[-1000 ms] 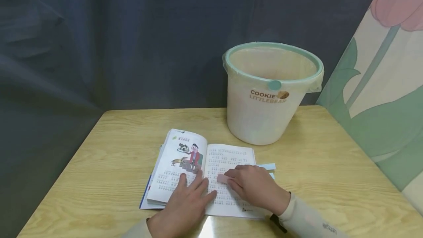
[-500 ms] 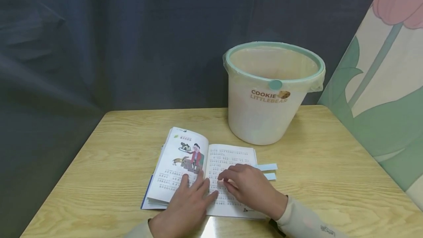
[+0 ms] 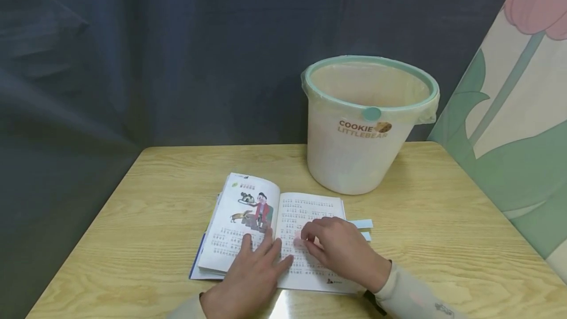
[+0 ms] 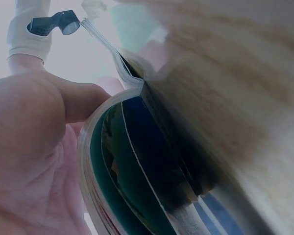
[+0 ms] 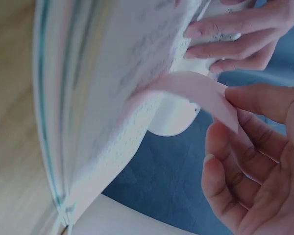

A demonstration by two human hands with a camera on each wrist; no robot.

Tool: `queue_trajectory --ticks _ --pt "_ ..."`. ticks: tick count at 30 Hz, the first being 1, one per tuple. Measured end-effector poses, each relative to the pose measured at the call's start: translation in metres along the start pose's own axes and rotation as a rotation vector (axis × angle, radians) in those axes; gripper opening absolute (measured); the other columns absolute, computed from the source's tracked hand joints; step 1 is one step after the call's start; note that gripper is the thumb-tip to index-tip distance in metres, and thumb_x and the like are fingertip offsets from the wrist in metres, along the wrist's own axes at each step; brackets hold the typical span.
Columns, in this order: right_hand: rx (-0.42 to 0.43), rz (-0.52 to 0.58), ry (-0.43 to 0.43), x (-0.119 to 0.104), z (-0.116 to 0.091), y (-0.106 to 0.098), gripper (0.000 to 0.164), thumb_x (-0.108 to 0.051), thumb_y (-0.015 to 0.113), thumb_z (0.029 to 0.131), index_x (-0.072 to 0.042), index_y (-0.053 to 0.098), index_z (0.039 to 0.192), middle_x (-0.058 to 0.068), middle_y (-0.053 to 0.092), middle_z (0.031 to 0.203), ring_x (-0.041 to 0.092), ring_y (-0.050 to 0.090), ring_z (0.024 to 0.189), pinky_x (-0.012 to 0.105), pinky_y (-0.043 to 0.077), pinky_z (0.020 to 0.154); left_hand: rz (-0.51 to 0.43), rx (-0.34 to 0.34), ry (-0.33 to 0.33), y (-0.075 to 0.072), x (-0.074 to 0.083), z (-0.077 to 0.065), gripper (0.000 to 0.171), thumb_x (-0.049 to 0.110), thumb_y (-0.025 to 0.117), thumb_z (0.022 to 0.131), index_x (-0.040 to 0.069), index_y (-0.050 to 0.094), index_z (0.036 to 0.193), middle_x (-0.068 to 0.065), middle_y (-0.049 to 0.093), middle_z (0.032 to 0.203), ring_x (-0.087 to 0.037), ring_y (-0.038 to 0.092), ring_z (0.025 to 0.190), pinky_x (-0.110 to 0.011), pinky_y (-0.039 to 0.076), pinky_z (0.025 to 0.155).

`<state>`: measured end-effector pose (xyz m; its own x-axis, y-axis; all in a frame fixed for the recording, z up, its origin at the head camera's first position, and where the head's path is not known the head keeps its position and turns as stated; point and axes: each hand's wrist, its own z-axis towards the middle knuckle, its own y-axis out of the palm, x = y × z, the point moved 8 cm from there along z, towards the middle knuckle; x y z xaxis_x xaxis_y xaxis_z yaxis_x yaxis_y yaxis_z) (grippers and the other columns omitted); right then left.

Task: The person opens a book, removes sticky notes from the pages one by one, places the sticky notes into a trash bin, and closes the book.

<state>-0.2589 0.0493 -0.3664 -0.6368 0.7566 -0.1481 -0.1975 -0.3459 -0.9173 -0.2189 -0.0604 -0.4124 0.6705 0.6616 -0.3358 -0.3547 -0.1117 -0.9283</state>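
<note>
An illustrated book lies open on the table. My left hand rests across its lower middle, fingers spread over both pages; in the left wrist view its thumb lies along the book's lower edge. Over the right page, my right hand pinches one end of a pink sticky tab between thumb and index finger. In the right wrist view the tab arches up from the page, its other end still against the paper. Two light blue tabs stick out past the book's right edge.
A white bucket with a mint green rim and a clear liner stands at the back right of the wooden table. Behind hangs a dark curtain. A flower-patterned panel is at the right.
A second ago the pink tab showed flat on the page under my right fingertips; now its end is lifted and bent. The right hand has drawn slightly right; the left hand stays put.
</note>
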Motion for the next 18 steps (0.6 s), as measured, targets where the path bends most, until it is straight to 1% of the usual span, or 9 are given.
queue_trajectory --ticks 4,8,12,15,18 --pt "-0.006 -0.016 0.016 0.004 0.001 -0.004 0.01 -0.03 0.069 0.082 -0.023 0.067 0.077 -0.017 0.06 0.066 -0.001 0.046 0.059 0.027 0.048 0.057 0.002 0.001 -0.002 0.0 0.0 0.0 0.044 0.027 0.058 0.081 0.029 0.057 0.125 -0.008 0.055 0.123 -0.034 0.037 0.127 -0.055 0.04 0.085" --pt "-0.003 -0.03 0.025 0.008 0.002 -0.006 0.012 -0.032 0.07 0.082 -0.023 0.067 0.075 -0.017 0.059 0.065 -0.002 0.045 0.058 0.025 0.047 0.055 0.008 0.0 0.003 -0.001 0.0 0.001 0.044 0.028 0.058 0.081 0.029 0.057 0.125 -0.007 0.056 0.123 -0.034 0.037 0.126 -0.054 0.04 0.085" --pt "-0.004 -0.042 0.036 0.012 0.002 -0.01 0.008 -0.029 0.072 0.08 -0.023 0.068 0.077 -0.015 0.061 0.066 -0.001 0.045 0.058 0.024 0.046 0.053 0.003 0.004 0.0 -0.001 0.0 0.001 0.042 0.027 0.057 0.082 0.029 0.058 0.125 -0.007 0.056 0.122 -0.034 0.037 0.126 -0.053 0.039 0.084" --pt "-0.009 -0.051 0.042 0.015 0.002 -0.013 0.006 -0.024 0.074 0.078 -0.022 0.068 0.077 -0.014 0.061 0.067 0.0 0.046 0.059 0.023 0.046 0.052 0.006 0.021 -0.008 -0.002 0.0 0.0 0.041 0.026 0.056 0.082 0.03 0.059 0.123 -0.007 0.056 0.12 -0.033 0.037 0.125 -0.052 0.039 0.082" --pt "-0.015 -0.06 0.05 0.018 0.001 -0.016 0.006 -0.023 0.074 0.077 -0.022 0.068 0.077 -0.013 0.062 0.068 0.001 0.046 0.059 0.023 0.046 0.052 0.01 0.034 -0.013 -0.003 0.0 0.0 0.04 0.026 0.056 0.082 0.03 0.059 0.122 -0.007 0.056 0.119 -0.033 0.038 0.124 -0.052 0.039 0.08"
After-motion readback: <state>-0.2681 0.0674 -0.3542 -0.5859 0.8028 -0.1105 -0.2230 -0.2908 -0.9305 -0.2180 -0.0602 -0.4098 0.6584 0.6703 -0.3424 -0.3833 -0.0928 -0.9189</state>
